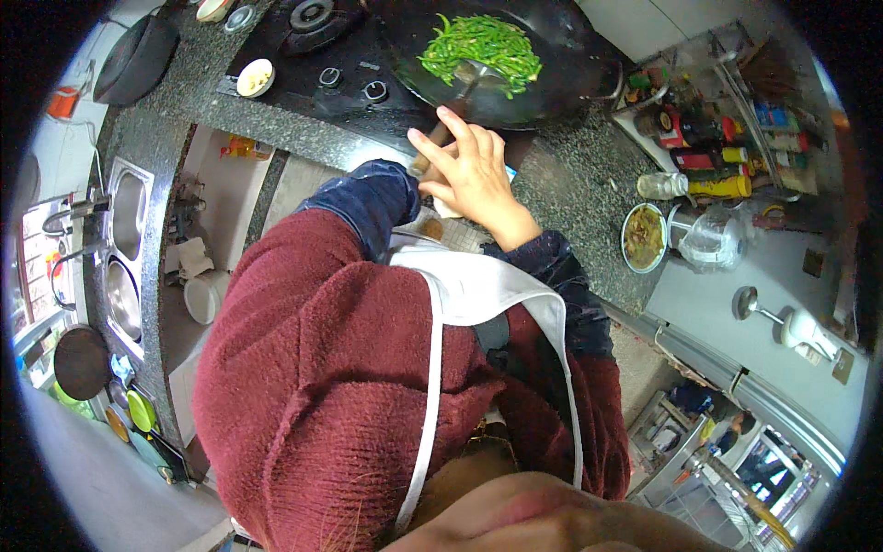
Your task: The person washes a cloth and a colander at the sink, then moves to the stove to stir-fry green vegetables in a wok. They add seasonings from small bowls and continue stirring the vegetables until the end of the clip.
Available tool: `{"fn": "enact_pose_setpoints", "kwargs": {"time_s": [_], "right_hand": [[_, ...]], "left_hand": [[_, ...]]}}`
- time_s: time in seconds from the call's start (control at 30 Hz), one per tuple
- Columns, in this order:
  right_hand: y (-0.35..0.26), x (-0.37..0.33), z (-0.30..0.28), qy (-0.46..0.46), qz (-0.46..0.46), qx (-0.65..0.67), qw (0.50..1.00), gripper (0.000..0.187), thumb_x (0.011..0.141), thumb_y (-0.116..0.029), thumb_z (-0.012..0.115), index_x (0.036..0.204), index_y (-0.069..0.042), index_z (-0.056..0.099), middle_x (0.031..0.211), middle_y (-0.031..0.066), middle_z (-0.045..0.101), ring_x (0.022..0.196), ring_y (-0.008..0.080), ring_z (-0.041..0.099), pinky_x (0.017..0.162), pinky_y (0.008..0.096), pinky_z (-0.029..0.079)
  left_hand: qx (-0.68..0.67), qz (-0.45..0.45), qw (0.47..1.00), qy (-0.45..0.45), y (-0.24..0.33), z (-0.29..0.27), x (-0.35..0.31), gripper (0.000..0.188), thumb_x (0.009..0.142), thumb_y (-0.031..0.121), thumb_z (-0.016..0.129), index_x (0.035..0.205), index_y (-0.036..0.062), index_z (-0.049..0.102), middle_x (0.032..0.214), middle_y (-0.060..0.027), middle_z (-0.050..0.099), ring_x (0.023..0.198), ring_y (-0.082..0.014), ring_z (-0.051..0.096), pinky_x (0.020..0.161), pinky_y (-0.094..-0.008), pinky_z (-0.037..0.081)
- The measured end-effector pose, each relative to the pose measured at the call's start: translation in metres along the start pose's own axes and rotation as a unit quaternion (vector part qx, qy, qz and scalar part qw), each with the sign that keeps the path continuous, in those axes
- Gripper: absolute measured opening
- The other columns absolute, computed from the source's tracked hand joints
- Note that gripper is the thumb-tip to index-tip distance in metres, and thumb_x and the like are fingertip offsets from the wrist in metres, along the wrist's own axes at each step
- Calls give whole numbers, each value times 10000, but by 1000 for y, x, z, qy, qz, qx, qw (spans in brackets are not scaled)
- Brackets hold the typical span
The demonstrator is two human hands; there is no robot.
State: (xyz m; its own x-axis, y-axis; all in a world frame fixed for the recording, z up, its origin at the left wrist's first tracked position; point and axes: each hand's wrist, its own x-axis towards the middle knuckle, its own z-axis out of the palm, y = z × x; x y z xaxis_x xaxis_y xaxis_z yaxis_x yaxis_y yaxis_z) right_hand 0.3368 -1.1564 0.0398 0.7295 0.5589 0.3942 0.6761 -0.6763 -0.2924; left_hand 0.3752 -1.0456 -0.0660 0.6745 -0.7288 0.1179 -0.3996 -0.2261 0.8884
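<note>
My right hand point(474, 175) is in front of my body near the stove edge, its fingers stretched out and apart. Beneath its fingers runs the brownish handle of a spatula point(442, 138), whose metal blade rests among chopped green vegetables point(492, 48) in a large dark wok point(552, 101). From the left comes my left forearm in a dark blue sleeve cover point(354, 198), ending right beside that handle. My left hand is mostly hidden behind the cuff and the right hand, so its grip cannot be made out.
A small white bowl point(256, 78) stands by the stove knobs. To the right are a bowl of brownish food point(644, 237), a glass jar point(662, 187) and a rack point(736, 120) of bottles. A double sink point(131, 212) lies at left. A white apron point(497, 276) hangs on my chest.
</note>
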Motion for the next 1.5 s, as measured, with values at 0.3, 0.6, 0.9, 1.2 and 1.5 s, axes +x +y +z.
{"fn": "enact_pose_setpoints", "kwargs": {"time_s": [0.3,0.6,0.9,1.2,1.5], "right_hand": [[-13,42,-5,-48,81,-103,990,177,727,-192,634,872,-95,603,1083,102,537,914,298,541,753,394,466],[-64,71,-93,-111,168,11,980,241,719,-58,636,957,-74,598,1128,103,588,987,293,590,814,349,487],[16,82,-25,-4,258,-109,960,305,794,-161,625,1088,-80,613,1155,135,585,1081,254,555,920,330,417],[147,88,-71,302,517,32,800,275,731,-268,655,895,-48,673,708,68,651,657,111,597,597,283,467],[49,133,28,94,111,-81,986,259,740,-166,655,996,-136,633,1050,94,620,908,247,619,813,345,498]], "left_hand": [[493,-55,867,-33,-122,-118,-135,634,866,380,469,1395,100,260,1441,-95,265,1353,-222,195,1097,-431,94],[463,-94,873,120,-166,-225,-234,535,749,63,497,1280,96,436,1362,-57,400,1269,-215,355,1051,-389,267],[426,-108,882,172,-194,-271,-307,477,692,0,530,1165,57,536,1250,-105,503,1144,-274,473,941,-388,386],[324,-303,845,298,-178,-191,-221,574,827,287,519,1216,-116,391,1311,-317,346,1241,-414,319,1046,-453,234],[74,-388,903,169,-111,-83,-133,837,774,400,570,1307,-147,228,1352,-426,80,1298,-521,45,1091,-457,84]]}}
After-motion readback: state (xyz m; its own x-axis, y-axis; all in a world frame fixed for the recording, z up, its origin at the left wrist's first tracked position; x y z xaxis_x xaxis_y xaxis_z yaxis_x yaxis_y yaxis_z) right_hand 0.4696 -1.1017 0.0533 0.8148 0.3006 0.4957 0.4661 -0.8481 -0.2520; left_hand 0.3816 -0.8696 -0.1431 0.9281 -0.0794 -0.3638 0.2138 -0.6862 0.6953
